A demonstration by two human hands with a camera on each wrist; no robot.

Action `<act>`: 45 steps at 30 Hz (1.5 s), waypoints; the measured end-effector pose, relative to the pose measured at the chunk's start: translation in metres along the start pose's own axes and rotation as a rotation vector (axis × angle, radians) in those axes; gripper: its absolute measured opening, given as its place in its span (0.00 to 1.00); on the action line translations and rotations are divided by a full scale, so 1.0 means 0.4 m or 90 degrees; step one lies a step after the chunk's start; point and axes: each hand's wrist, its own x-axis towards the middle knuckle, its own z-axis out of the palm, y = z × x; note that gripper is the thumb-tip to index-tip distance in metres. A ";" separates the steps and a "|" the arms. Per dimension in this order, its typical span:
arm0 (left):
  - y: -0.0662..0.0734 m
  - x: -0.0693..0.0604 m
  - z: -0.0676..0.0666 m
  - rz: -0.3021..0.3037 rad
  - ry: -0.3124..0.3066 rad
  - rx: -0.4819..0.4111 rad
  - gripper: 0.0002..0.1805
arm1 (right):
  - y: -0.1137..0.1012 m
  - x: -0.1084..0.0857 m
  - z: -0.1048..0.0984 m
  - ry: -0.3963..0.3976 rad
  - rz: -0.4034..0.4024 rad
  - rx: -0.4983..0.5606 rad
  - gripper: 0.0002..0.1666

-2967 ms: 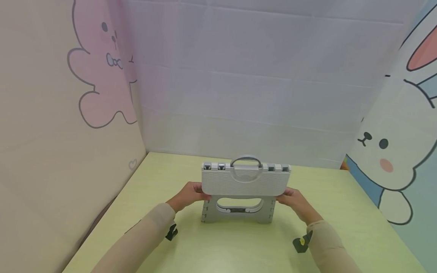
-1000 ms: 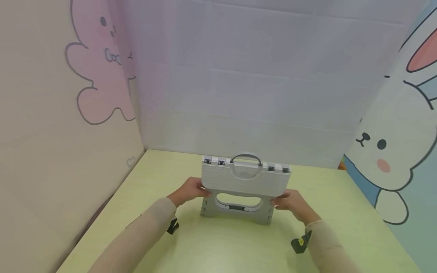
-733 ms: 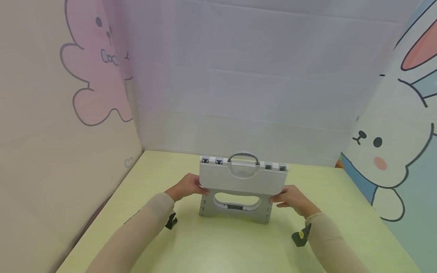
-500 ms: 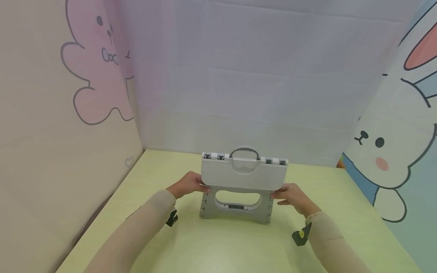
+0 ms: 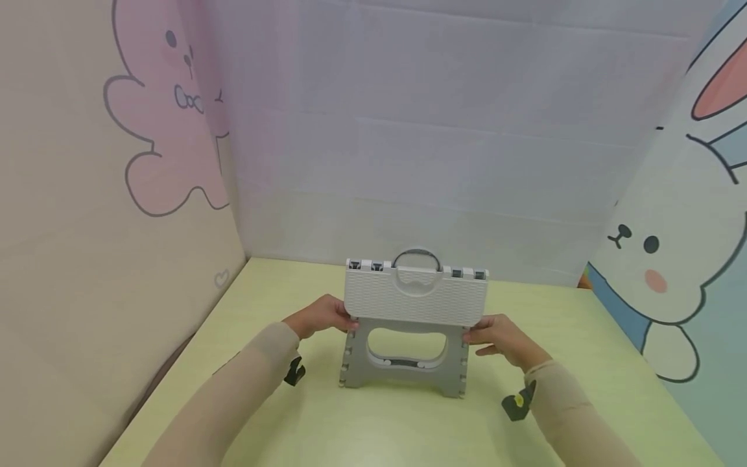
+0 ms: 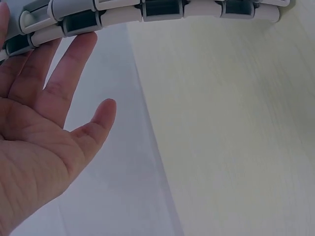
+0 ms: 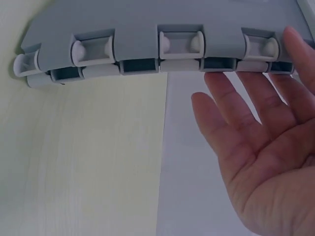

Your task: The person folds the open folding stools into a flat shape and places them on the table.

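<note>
A folded grey-and-white step stool (image 5: 415,303) is held upright in the middle of the head view, its carry handle (image 5: 416,251) on top and its oval cut-out below. My left hand (image 5: 323,316) grips the stool's left edge just under the white textured panel; my right hand (image 5: 500,336) has the matching spot on the right. Right wrist view: the thumb lies on the grey leg panel (image 7: 135,37) while fingertips touch the hinged edge. Left wrist view: fingers touch the hinged edge (image 6: 162,9), the thumb mostly out of frame. Whether the feet touch the table cannot be told.
The pale yellow table (image 5: 379,428) spreads around the stool. A white cloth wall (image 5: 432,162) rises behind it. Printed sheets with a pink bear (image 5: 175,149) and a white rabbit (image 5: 671,279) border the sides.
Against one second ago, the stool's lower end sits lower in the head view and its top slightly higher, so it shows more face-on. Both hands keep their hold.
</note>
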 end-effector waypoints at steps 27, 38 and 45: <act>0.005 -0.009 0.023 -0.132 0.004 -0.046 0.18 | -0.014 0.007 0.020 -0.007 0.092 0.020 0.28; -0.001 -0.009 0.029 -0.128 0.021 -0.037 0.18 | -0.001 0.012 0.021 -0.014 0.106 0.095 0.31; -0.003 -0.013 0.032 -0.175 0.021 -0.011 0.19 | -0.001 0.017 0.024 -0.039 0.119 0.097 0.35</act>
